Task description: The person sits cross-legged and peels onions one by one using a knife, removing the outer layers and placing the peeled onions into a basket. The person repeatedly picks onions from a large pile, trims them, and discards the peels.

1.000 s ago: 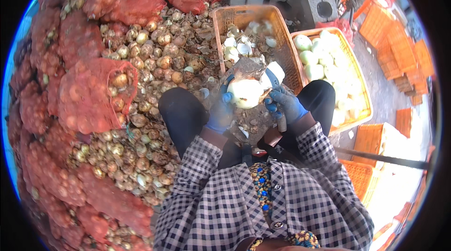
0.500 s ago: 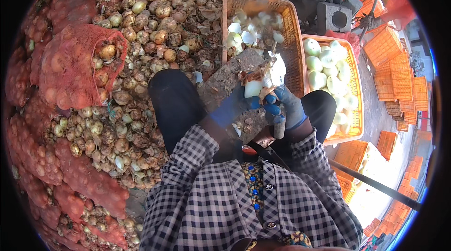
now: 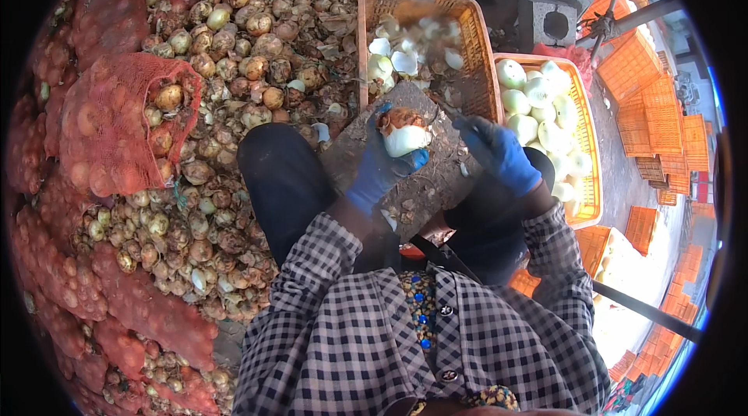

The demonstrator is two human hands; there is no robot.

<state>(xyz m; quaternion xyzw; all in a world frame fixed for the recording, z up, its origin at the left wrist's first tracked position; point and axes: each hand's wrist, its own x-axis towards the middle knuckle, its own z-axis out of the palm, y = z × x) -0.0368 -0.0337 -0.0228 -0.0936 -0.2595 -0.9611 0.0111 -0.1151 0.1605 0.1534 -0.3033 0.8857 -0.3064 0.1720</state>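
Observation:
My left hand (image 3: pixel 379 170), in a blue-and-grey glove, is closed around a partly peeled onion (image 3: pixel 407 140). Brown skin and root remain on its upper side, while bare white flesh faces me. Beneath it a dirty, worn board (image 3: pixel 432 194) lies across my knees, strewn with peel scraps. My gloved right hand (image 3: pixel 499 153) is off to the right of the onion, beyond the board's edge. Its fingers are curled and blurred, and whatever they grip is hard to make out. Past the board stands an orange crate (image 3: pixel 489 65) with white peels inside.
A second crate (image 3: pixel 594 174) at right holds peeled onions (image 3: pixel 538 93). Unpeeled onions (image 3: pixel 210 213) heap on my left beside red mesh sacks (image 3: pixel 105 124). Concrete blocks (image 3: pixel 548 22) lie at the back. Stacked orange crates (image 3: pixel 661 116) and a dark pole (image 3: pixel 650 311) are farther right.
My right hand has pulled away from the onion to the right. The loose peel hanging off the onion is gone from it. My left hand still holds the onion, moved slightly left.

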